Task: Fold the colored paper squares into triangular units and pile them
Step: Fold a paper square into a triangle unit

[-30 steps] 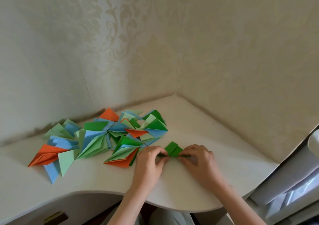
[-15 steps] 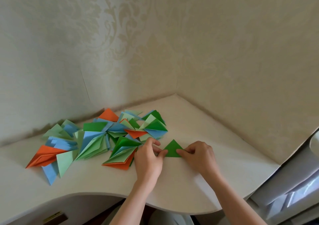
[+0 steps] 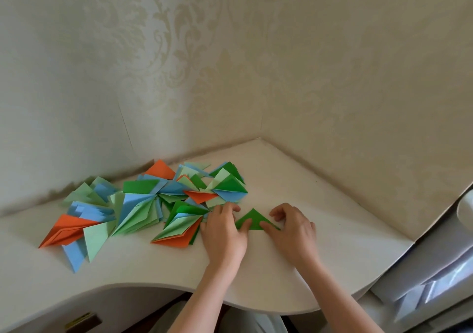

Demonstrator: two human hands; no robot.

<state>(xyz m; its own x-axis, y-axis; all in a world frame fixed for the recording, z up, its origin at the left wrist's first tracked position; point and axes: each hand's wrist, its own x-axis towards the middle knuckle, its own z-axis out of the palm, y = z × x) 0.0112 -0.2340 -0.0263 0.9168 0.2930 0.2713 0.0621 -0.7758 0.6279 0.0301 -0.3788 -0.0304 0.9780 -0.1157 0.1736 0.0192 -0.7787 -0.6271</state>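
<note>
A dark green paper triangle (image 3: 254, 219) lies flat on the white corner desk (image 3: 320, 217), apex pointing away from me. My left hand (image 3: 225, 233) presses its left corner with the thumb, fingers spread toward the pile. My right hand (image 3: 291, 228) presses the triangle's right corner with the thumb, its other fingers loosely curled above the desk. To the left spreads a pile of folded triangular units (image 3: 143, 204) in orange, blue, light green and dark green.
Patterned walls close the desk at the back and right, meeting in a corner (image 3: 261, 138). The desk's curved front edge (image 3: 179, 288) runs below my arms. A white unit (image 3: 435, 268) stands at the right.
The green paper stood half-folded between my fingers a second ago. It now lies flat as a triangle. Both hands have slid apart to its lower corners.
</note>
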